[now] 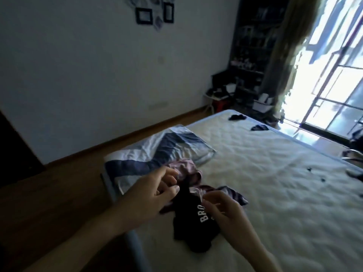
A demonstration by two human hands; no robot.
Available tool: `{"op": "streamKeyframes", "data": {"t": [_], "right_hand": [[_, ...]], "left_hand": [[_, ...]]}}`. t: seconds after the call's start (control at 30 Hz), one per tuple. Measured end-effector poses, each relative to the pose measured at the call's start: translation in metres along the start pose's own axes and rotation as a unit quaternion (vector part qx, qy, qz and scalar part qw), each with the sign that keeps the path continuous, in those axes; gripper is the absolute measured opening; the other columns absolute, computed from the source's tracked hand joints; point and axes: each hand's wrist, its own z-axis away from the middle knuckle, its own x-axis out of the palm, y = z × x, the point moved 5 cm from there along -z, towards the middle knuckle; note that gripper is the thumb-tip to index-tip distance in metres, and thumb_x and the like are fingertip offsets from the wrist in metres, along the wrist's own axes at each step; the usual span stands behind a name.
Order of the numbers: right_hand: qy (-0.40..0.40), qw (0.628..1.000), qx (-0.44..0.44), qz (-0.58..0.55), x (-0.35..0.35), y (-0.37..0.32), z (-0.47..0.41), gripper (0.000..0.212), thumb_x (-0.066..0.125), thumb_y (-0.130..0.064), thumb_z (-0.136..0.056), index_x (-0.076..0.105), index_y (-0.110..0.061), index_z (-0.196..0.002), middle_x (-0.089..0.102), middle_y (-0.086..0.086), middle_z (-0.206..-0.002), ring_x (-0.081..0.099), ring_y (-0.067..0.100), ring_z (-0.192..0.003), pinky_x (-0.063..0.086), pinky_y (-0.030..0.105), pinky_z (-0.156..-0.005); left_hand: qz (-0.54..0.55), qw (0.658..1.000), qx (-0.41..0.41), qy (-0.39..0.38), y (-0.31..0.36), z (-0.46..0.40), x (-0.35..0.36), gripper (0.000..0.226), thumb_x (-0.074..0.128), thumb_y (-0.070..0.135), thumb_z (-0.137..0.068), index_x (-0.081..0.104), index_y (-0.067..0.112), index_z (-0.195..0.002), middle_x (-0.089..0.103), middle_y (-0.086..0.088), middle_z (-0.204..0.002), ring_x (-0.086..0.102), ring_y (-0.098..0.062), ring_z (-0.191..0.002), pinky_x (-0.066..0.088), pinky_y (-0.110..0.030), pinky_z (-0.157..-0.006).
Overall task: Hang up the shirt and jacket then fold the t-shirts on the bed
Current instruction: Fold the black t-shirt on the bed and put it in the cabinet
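A dim bedroom is seen, with a bright window at the right, dark shelves beside the curtain, and picture frames hung on the pale wall. A wide bed with a quilted white top fills the lower right of the view, and a blue-and-white striped pillow is laid at its near-left corner. Just in front of that pillow, near the bed's left edge, a heap of clothes is being handled. A black t-shirt is bunched up and crumpled, with white block letters, "BRO" readable, shown on its front; its lower part is rested on the mattress. Beneath and behind it a mauve t-shirt is rumpled, with a striped, darker piece of cloth spread out to the right. The black cloth's upper edge is pinched by the left hand, fingers curled onto it. A pale strip of fabric at the top of the heap is grasped by the right hand, fingers bent round it. Farther off, towards the window, small dark items are scattered on the bed, well apart from the heap.
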Motion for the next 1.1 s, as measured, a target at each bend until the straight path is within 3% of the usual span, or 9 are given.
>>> {"op": "streamKeyframes", "data": {"t": [0.17, 0.3, 0.5, 0.63, 0.77, 0.87, 1.0, 1.1], "right_hand": [[0.101, 0.994, 0.042, 0.025, -0.025, 0.037, 0.015, 0.023, 0.073, -0.01, -0.09, 0.069, -0.032, -0.086, 0.073, -0.007, -0.079, 0.066, 0.007, -0.068, 0.051, 0.021, -0.064], [0.158, 0.983, 0.087, 0.038, -0.016, 0.051, 0.017, 0.011, 0.073, -0.016, -0.09, 0.07, -0.026, -0.091, 0.074, -0.005, -0.086, 0.071, 0.015, -0.077, 0.056, 0.032, -0.071], [0.155, 0.968, 0.165, 0.111, 0.041, 0.072, -0.024, 0.01, 0.071, -0.029, -0.087, 0.064, -0.031, -0.093, 0.072, -0.007, -0.082, 0.069, 0.007, -0.074, 0.058, 0.032, -0.07], [0.127, 0.955, 0.229, 0.142, 0.072, 0.101, -0.047, 0.017, 0.069, -0.027, -0.092, 0.057, -0.024, -0.104, 0.066, -0.01, -0.088, 0.063, 0.0, -0.079, 0.047, 0.01, -0.068], [0.134, 0.938, 0.293, 0.131, 0.082, 0.15, -0.054, 0.028, 0.069, -0.042, -0.091, 0.056, -0.02, -0.102, 0.065, -0.007, -0.085, 0.064, 0.009, -0.084, 0.053, 0.029, -0.081], [0.142, 0.922, 0.34, 0.12, 0.078, 0.192, -0.058, 0.044, 0.068, -0.052, -0.089, 0.055, -0.014, -0.106, 0.067, 0.001, -0.095, 0.064, 0.018, -0.091, 0.051, 0.031, -0.082], [0.146, 0.912, 0.368, 0.109, 0.071, 0.258, -0.07, 0.052, 0.068, -0.056, -0.087, 0.052, -0.012, -0.112, 0.065, 0.005, -0.106, 0.062, 0.022, -0.097, 0.05, 0.033, -0.084], [0.109, 0.902, 0.403, 0.113, 0.076, 0.316, -0.083, 0.062, 0.066, -0.056, -0.088, 0.046, -0.011, -0.126, 0.058, 0.008, -0.127, 0.058, 0.026, -0.115, 0.048, 0.036, -0.095]], "left_hand": [[-0.008, 0.994, 0.052, -0.099, -0.015, -0.042, 0.03, 0.018, 0.065, 0.029, -0.093, 0.06, 0.034, -0.11, 0.067, 0.011, -0.099, 0.064, -0.005, -0.09, 0.047, -0.009, -0.07], [-0.022, 0.987, 0.063, -0.147, -0.056, -0.062, 0.019, 0.018, 0.066, 0.031, -0.092, 0.061, 0.034, -0.109, 0.069, 0.013, -0.099, 0.064, -0.002, -0.091, 0.049, -0.011, -0.071], [-0.016, 0.986, 0.021, -0.164, -0.151, -0.091, -0.028, 0.015, 0.067, 0.032, -0.091, 0.061, 0.037, -0.104, 0.069, 0.012, -0.097, 0.065, 0.003, -0.09, 0.053, -0.017, -0.072], [-0.02, 0.98, -0.013, -0.196, -0.2, -0.112, -0.019, 0.015, 0.068, 0.03, -0.091, 0.061, 0.035, -0.103, 0.069, 0.01, -0.096, 0.064, 0.004, -0.086, 0.053, -0.022, -0.075], [-0.037, 0.968, -0.039, -0.247, -0.232, -0.148, 0.039, 0.013, 0.067, 0.028, -0.092, 0.06, 0.029, -0.104, 0.068, 0.009, -0.097, 0.064, -0.003, -0.082, 0.046, -0.015, -0.07], [-0.054, 0.953, -0.063, -0.291, -0.252, -0.171, 0.101, 0.015, 0.066, 0.027, -0.093, 0.059, 0.024, -0.106, 0.068, 0.008, -0.096, 0.062, -0.003, -0.084, 0.043, -0.013, -0.07], [-0.082, 0.926, -0.126, -0.347, -0.291, -0.192, 0.186, 0.021, 0.063, 0.033, -0.094, 0.055, 0.021, -0.109, 0.066, 0.006, -0.098, 0.063, -0.012, -0.091, 0.049, -0.027, -0.075], [-0.115, 0.904, -0.191, -0.364, -0.334, -0.207, 0.247, 0.033, 0.062, 0.039, -0.094, 0.053, 0.015, -0.116, 0.065, -0.003, -0.109, 0.06, -0.016, -0.099, 0.047, -0.029, -0.082]]}}
